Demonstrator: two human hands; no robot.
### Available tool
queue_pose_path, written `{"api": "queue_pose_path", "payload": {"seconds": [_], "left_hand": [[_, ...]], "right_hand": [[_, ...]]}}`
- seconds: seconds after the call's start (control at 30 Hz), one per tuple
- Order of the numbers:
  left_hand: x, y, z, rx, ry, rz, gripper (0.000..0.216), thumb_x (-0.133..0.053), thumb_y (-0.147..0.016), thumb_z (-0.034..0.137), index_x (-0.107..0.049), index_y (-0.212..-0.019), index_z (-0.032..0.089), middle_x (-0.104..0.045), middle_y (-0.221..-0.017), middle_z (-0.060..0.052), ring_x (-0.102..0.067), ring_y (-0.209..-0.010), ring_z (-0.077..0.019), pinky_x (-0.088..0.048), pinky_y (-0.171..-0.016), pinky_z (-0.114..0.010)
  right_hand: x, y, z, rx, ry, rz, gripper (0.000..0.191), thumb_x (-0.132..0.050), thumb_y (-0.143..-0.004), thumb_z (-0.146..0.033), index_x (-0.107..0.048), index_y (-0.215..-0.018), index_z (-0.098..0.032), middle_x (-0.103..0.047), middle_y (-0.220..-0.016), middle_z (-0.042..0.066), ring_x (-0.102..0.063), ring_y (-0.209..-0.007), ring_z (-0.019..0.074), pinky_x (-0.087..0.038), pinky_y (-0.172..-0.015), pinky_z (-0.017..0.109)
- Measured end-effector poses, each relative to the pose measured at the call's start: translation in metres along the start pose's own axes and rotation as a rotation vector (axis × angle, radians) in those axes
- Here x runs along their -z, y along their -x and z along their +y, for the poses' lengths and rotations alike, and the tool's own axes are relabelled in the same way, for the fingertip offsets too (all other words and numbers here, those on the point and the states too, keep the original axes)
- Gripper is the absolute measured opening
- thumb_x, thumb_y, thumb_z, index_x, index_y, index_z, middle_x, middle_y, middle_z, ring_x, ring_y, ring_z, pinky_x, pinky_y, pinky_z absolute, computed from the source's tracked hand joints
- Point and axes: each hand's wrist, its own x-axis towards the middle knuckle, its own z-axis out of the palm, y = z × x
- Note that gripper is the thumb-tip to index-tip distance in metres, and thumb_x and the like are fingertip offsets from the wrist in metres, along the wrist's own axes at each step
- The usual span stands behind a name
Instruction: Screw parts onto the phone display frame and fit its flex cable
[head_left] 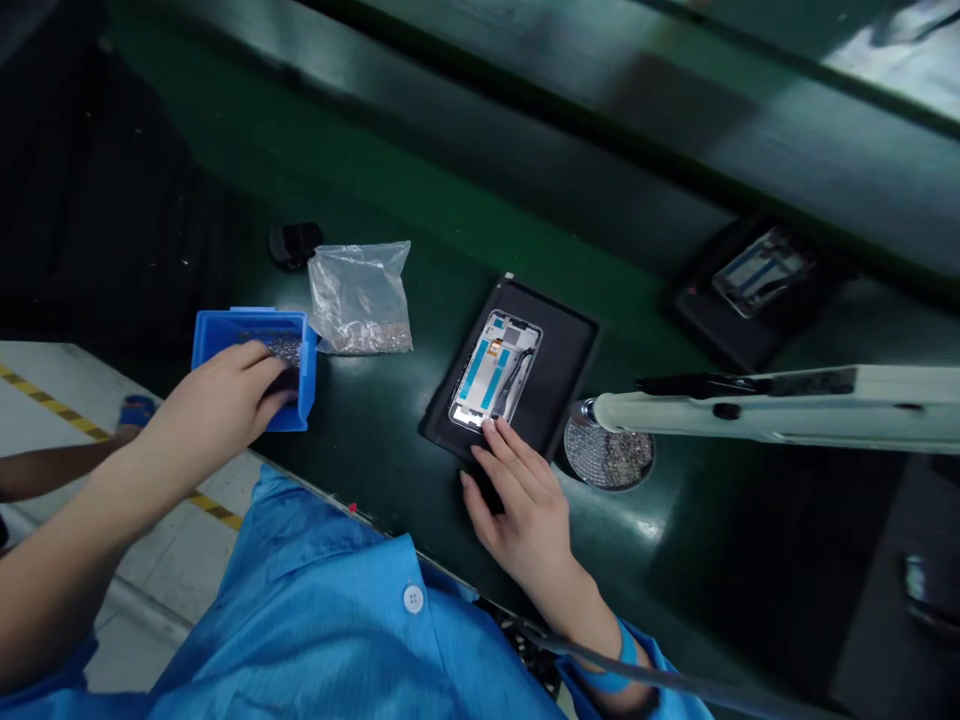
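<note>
The left hand [217, 405] reaches into a small blue bin [253, 362] at the near edge of the green bench [390, 440], its fingers curled down among a heap of tiny silvery screws [285, 348]; whether the fingertips have pinched any of them cannot be told, since the hand covers its own tips. The right hand [525, 505] lies flat and open on the bench, holding nothing, with its fingertips [491, 428] touching the near end of a phone frame [496, 370]. That frame, silvery with light blue strips inside, lies face up and slightly tilted in a black tray [559, 360], near the middle of the bench. Just behind the bin lies a clear plastic bag [360, 295] with more small screws gathered along its bottom, and behind that a small black round object [294, 243]. Just right of the tray sits a round dish of screws [607, 458], and above it a pale electric screwdriver [780, 405] hangs level across the right side. Farther back on the right, a second phone frame [761, 270] rests in another black tray [701, 320]. The person wears a blue smock [337, 620].
</note>
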Motion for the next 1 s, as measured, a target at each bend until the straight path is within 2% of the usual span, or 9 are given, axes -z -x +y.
{"api": "queue_pose_path", "payload": {"seconds": [0.07, 0.17, 0.23, 0.3, 0.43, 0.5, 0.7, 1.0], "left_hand": [[-0.005, -0.019, -0.003, 0.036, -0.032, -0.137, 0.019, -0.067, -0.097, 0.028, -0.073, -0.111, 0.016, -0.072, -0.114, -0.015, -0.070, -0.103, -0.0362, -0.062, -0.093, -0.053], [-0.012, -0.030, -0.006, 0.091, 0.037, -0.190, 0.020, -0.062, -0.096, 0.024, -0.074, -0.109, 0.015, -0.074, -0.117, -0.017, -0.071, -0.102, -0.0348, -0.062, -0.093, -0.050], [-0.012, -0.029, -0.007, 0.089, 0.095, -0.193, 0.020, -0.057, -0.098, 0.023, -0.076, -0.100, 0.017, -0.076, -0.115, -0.015, -0.072, -0.100, -0.0331, -0.062, -0.090, -0.048], [-0.010, -0.024, -0.006, 0.055, 0.123, -0.116, 0.025, -0.055, -0.101, 0.025, -0.078, -0.095, 0.020, -0.078, -0.111, -0.012, -0.074, -0.100, -0.0317, -0.062, -0.089, -0.046], [-0.004, -0.012, -0.001, 0.029, 0.171, 0.199, 0.022, -0.062, -0.105, 0.031, -0.081, -0.099, 0.023, -0.080, -0.108, -0.006, -0.075, -0.096, -0.0251, -0.061, -0.085, -0.039], [-0.001, -0.007, 0.004, 0.045, 0.208, 0.285, 0.018, -0.064, -0.105, 0.029, -0.080, -0.099, 0.021, -0.079, -0.105, -0.005, -0.075, -0.093, -0.0224, -0.061, -0.083, -0.036], [0.010, 0.009, 0.015, 0.122, 0.320, 0.459, 0.009, -0.074, -0.100, 0.022, -0.083, -0.102, 0.023, -0.081, -0.107, -0.004, -0.077, -0.095, -0.0193, -0.063, -0.088, -0.032], [0.025, 0.028, 0.019, 0.084, 0.543, 0.543, 0.014, -0.084, -0.094, 0.018, -0.085, -0.102, 0.029, -0.081, -0.102, -0.003, -0.077, -0.089, -0.0184, -0.065, -0.076, -0.033]], "right_hand": [[0.000, 0.000, 0.000, -0.003, 0.001, -0.003, 0.037, -0.073, -0.102, -0.015, -0.067, -0.138, -0.016, -0.067, -0.154, 0.021, -0.062, -0.149, 0.0379, -0.062, -0.113, 0.059], [0.001, -0.001, 0.000, -0.003, 0.003, -0.007, 0.036, -0.074, -0.101, -0.014, -0.067, -0.137, -0.015, -0.067, -0.153, 0.021, -0.062, -0.148, 0.0382, -0.063, -0.112, 0.059], [0.001, -0.001, -0.001, -0.004, -0.004, -0.007, 0.036, -0.074, -0.101, -0.013, -0.068, -0.136, -0.014, -0.067, -0.153, 0.022, -0.062, -0.148, 0.0382, -0.063, -0.112, 0.059], [0.002, -0.002, -0.001, -0.009, -0.011, -0.003, 0.035, -0.073, -0.101, -0.013, -0.068, -0.136, -0.014, -0.068, -0.152, 0.022, -0.063, -0.148, 0.0376, -0.063, -0.112, 0.058], [0.003, -0.002, -0.001, -0.012, -0.007, -0.009, 0.035, -0.074, -0.101, -0.014, -0.068, -0.136, -0.014, -0.068, -0.152, 0.022, -0.063, -0.147, 0.0376, -0.062, -0.113, 0.057], [0.003, -0.002, -0.002, -0.014, 0.006, -0.014, 0.034, -0.075, -0.101, -0.015, -0.068, -0.135, -0.014, -0.068, -0.151, 0.022, -0.064, -0.147, 0.0384, -0.062, -0.113, 0.058], [0.004, -0.003, -0.005, 0.009, 0.013, -0.011, 0.034, -0.079, -0.099, -0.014, -0.070, -0.132, -0.012, -0.070, -0.148, 0.023, -0.067, -0.142, 0.0399, -0.061, -0.114, 0.056], [0.004, -0.001, -0.005, 0.026, 0.014, -0.008, 0.035, -0.083, -0.097, -0.016, -0.073, -0.130, -0.010, -0.071, -0.147, 0.023, -0.069, -0.139, 0.0398, -0.059, -0.118, 0.054]]}}
